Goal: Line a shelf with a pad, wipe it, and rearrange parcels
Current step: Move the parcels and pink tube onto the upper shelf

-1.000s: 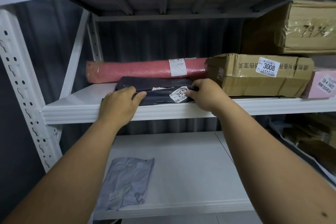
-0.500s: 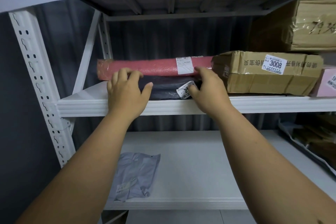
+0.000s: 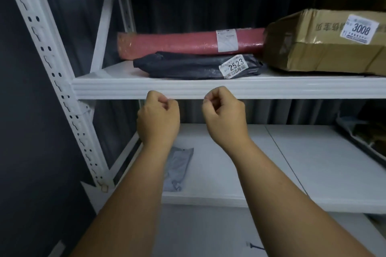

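Fists: left hand (image 3: 158, 115) and right hand (image 3: 224, 114) curled, holding nothing, below the shelf edge (image 3: 292, 90).

Parcels on my shelf (image 3: 188, 87)

Black bag (image 3: 188, 65) lies flat in front, touching the pink roll (image 3: 177, 45); brown box (image 3: 325, 48) sits right.

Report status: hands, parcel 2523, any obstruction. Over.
Left hand, right hand curled, empty, below shelf edge. Black parcel on shelf, against pink roll. Nothing blocking.

Bag parcel (image 3: 196, 65) before roll (image 3: 188, 45); box (image 3: 325, 48) right.
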